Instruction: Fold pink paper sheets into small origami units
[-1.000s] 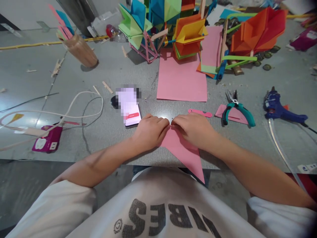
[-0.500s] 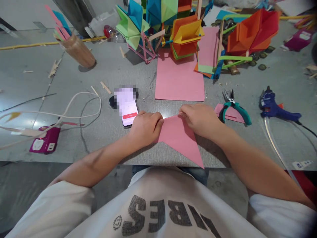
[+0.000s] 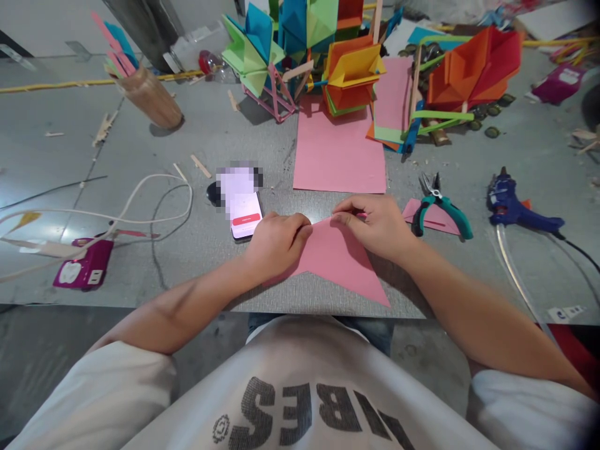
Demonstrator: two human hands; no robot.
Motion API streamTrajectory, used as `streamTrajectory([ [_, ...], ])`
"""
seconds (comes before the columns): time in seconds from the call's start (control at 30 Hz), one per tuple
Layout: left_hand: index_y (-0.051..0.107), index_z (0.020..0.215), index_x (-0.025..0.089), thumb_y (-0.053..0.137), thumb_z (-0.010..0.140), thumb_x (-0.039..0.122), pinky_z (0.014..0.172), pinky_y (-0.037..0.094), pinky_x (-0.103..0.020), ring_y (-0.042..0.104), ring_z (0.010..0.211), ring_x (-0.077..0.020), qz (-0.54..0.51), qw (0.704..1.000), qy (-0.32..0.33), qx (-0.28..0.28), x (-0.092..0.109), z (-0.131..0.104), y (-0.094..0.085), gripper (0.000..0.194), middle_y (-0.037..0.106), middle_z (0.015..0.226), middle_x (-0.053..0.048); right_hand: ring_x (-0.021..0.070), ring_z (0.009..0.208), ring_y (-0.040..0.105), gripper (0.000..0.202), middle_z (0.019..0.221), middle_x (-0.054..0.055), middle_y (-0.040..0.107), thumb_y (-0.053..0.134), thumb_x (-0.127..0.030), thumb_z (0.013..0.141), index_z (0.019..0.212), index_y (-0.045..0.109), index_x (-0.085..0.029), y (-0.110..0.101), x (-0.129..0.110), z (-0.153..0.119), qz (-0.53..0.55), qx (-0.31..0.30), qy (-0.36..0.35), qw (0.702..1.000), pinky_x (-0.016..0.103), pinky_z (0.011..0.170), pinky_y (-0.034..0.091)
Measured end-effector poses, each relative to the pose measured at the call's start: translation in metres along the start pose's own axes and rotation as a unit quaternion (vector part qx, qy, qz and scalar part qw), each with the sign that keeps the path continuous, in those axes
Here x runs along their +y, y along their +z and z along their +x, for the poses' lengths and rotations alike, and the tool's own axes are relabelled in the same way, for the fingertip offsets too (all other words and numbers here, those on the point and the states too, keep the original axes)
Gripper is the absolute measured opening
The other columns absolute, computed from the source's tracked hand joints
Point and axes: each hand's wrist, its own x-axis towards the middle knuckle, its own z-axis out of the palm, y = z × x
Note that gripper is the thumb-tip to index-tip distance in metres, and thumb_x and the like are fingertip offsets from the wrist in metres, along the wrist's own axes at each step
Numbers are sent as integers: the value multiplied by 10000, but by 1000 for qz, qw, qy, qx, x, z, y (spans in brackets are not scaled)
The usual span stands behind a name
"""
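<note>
A piece of pink paper (image 3: 335,253) is held at the lower middle of the frame, against the grey tabletop (image 3: 276,147). Its upper left part is gripped under the curled, closed fingers of the left hand (image 3: 279,247), whose fingertips are mostly hidden. Its upper edge is pinched, towards the right, between thumb and forefinger of the right hand (image 3: 370,225). The sheet's lower right corner is left unheld, pointing towards the near table edge.

Trouble could be caused, it is judged, by uneven pressure: if the edge is pulled harder by one hand than by the other, a crooked crease or a small tear might be made. If the left grip is loosened, the sheet could be skewed about the right pinch. The loose corner could be bent if it is caught by a forearm.

At the left, the phone (image 3: 246,228) lies just beside the left knuckles and could be nudged by a sideways sweep. To the right, the pliers (image 3: 457,219) rest over a pink scrap (image 3: 411,207), near enough to be knocked by the right hand. Above, a larger pink sheet (image 3: 340,162) is laid flat, clear of both hands.
</note>
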Motion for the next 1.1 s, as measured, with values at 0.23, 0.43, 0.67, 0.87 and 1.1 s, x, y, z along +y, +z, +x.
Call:
streamTrajectory([
  [0.23, 801, 1058, 196, 521, 1142, 317, 885, 533, -448, 759, 851, -273, -19, 1000, -20, -4, 1, -1, 1, 317, 860, 957, -86, 260, 898, 782, 122, 936, 25, 875, 749, -332, 949, 886, 843, -287, 0, -1, -1, 6, -19, 0, 1000, 413, 847, 610],
  [0.43, 832, 1107, 213, 546, 1129, 346, 901, 556, -456, 761, 889, -287, -39, 998, -47, -15, 2, -1, -1, 316, 876, 1016, -79, 256, 918, 796, 63, 948, 13, 879, 804, -298, 897, 893, 866, -305, 2, -1, 0, 50, -13, 35, 998, 420, 897, 642],
  [0.67, 815, 1201, 214, 490, 1136, 365, 840, 557, -425, 797, 951, -301, -58, 994, -84, -43, 4, 2, -7, 364, 875, 1072, -94, 249, 891, 787, 103, 959, 23, 881, 815, -331, 884, 960, 878, -301, 0, 0, 0, 51, 41, 40, 997, 420, 857, 655],
  [0.87, 774, 1219, 198, 419, 1156, 368, 734, 503, -382, 776, 854, -283, -48, 992, -109, -43, 1, 4, -10, 398, 849, 991, -106, 239, 857, 774, 157, 969, 35, 867, 775, -327, 938, 1042, 877, -270, -21, 9, 5, 23, 152, -15, 988, 437, 844, 649],
  [1.1, 784, 1050, 213, 548, 1096, 350, 773, 519, -382, 761, 876, -253, -116, 984, -124, 49, -4, 6, -18, 277, 853, 981, -73, 261, 885, 791, 144, 978, 48, 863, 789, -318, 934, 1051, 867, -286, -38, 26, 15, 48, 170, 6, 984, 462, 829, 633],
])
